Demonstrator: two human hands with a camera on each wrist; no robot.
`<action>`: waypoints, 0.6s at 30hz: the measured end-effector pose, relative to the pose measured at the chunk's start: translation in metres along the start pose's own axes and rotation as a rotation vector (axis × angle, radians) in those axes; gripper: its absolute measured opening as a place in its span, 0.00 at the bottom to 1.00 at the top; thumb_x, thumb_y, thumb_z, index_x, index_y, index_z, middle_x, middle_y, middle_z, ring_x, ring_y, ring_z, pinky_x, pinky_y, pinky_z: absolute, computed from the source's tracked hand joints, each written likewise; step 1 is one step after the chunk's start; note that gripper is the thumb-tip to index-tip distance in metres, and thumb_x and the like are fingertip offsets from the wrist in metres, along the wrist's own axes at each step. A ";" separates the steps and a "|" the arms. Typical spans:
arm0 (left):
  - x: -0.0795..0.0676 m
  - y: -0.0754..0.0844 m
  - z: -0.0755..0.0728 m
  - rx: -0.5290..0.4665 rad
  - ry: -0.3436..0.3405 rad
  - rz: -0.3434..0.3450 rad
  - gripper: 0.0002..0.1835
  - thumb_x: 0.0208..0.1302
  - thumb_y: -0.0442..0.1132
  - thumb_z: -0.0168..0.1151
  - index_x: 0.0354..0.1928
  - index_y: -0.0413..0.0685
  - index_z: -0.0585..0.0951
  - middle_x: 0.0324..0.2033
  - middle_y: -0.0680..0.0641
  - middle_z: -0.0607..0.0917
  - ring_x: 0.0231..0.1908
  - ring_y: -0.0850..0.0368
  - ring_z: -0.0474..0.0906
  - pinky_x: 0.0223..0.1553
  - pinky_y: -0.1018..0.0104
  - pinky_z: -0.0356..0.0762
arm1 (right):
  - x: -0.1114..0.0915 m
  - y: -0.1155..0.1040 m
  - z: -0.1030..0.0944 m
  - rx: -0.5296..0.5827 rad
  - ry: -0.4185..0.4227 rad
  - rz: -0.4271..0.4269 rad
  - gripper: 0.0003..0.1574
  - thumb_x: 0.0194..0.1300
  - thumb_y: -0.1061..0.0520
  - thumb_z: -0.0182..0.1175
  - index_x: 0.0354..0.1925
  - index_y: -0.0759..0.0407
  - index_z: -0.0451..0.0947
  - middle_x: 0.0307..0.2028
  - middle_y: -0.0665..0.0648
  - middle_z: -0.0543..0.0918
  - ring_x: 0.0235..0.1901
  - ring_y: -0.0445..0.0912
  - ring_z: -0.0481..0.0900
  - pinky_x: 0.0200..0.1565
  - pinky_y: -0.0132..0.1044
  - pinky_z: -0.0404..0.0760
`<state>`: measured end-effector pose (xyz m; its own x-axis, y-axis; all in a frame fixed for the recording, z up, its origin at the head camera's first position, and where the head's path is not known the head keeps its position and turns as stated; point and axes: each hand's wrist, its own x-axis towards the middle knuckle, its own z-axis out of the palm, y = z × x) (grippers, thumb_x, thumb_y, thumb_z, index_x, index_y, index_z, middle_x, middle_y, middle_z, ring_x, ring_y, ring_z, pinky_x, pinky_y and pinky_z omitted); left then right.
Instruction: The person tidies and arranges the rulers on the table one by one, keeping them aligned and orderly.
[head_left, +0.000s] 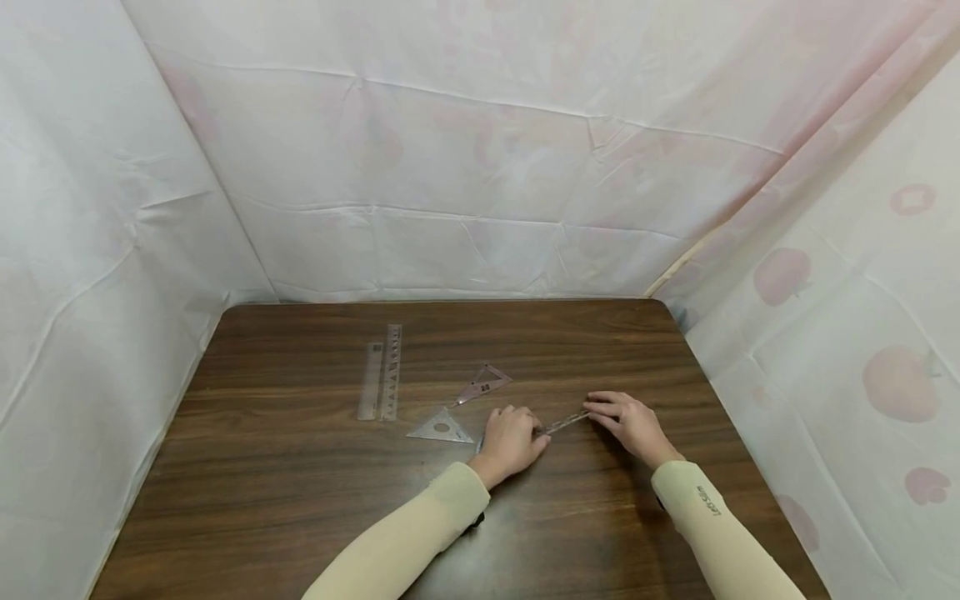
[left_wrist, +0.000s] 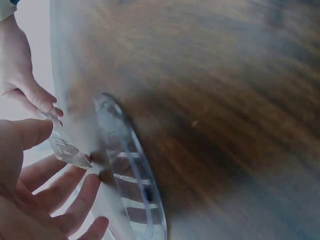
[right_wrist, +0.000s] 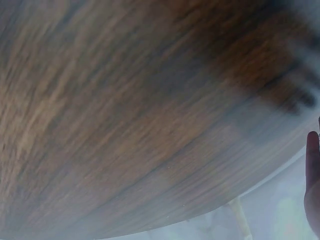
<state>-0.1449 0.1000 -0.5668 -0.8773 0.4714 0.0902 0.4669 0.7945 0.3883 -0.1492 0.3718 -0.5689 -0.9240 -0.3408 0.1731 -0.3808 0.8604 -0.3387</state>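
Both hands hold one narrow clear ruler [head_left: 566,422] with dark markings, tilted up toward the right. My left hand [head_left: 512,442] pinches its near end; in the left wrist view the thumb lies over the ruler [left_wrist: 69,151] and the fingers lie beneath. At the other end, my right hand [head_left: 628,425] grips it between thumb and fingers. A clear protractor [left_wrist: 131,172] with a curved edge lies on the table beside the left hand, mostly hidden by that hand in the head view. The right wrist view catches only a sliver of the right hand [right_wrist: 313,185].
On the brown wooden table [head_left: 300,500], a clear set square [head_left: 423,430] and a pinkish set square [head_left: 472,392] lie left of the hands. Farther left, a plain clear ruler [head_left: 369,383] lies beside a stencil ruler [head_left: 387,398]. White sheeting [head_left: 450,258] hangs around the table.
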 end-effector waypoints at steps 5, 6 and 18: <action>0.003 -0.004 -0.002 -0.059 0.001 -0.021 0.15 0.68 0.57 0.68 0.47 0.58 0.91 0.41 0.55 0.92 0.42 0.56 0.87 0.50 0.53 0.80 | 0.002 -0.004 -0.003 0.075 -0.016 0.075 0.19 0.69 0.57 0.67 0.57 0.51 0.87 0.62 0.57 0.84 0.63 0.57 0.80 0.59 0.57 0.81; 0.004 -0.005 -0.003 -0.069 0.004 -0.026 0.15 0.67 0.57 0.68 0.48 0.58 0.91 0.41 0.55 0.92 0.42 0.56 0.87 0.50 0.53 0.80 | 0.002 -0.004 -0.003 0.081 -0.016 0.083 0.19 0.69 0.57 0.66 0.58 0.51 0.87 0.62 0.57 0.84 0.63 0.57 0.79 0.59 0.57 0.81; 0.003 -0.012 -0.013 -0.145 0.064 -0.038 0.17 0.58 0.53 0.77 0.47 0.55 0.91 0.41 0.53 0.91 0.43 0.53 0.86 0.48 0.54 0.78 | 0.010 -0.010 -0.006 0.105 0.033 0.100 0.20 0.68 0.53 0.69 0.57 0.53 0.87 0.58 0.57 0.86 0.59 0.57 0.82 0.58 0.58 0.81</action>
<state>-0.1543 0.0870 -0.5588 -0.9013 0.4134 0.1291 0.4165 0.7455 0.5204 -0.1549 0.3623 -0.5585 -0.9566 -0.2413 0.1633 -0.2898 0.8445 -0.4503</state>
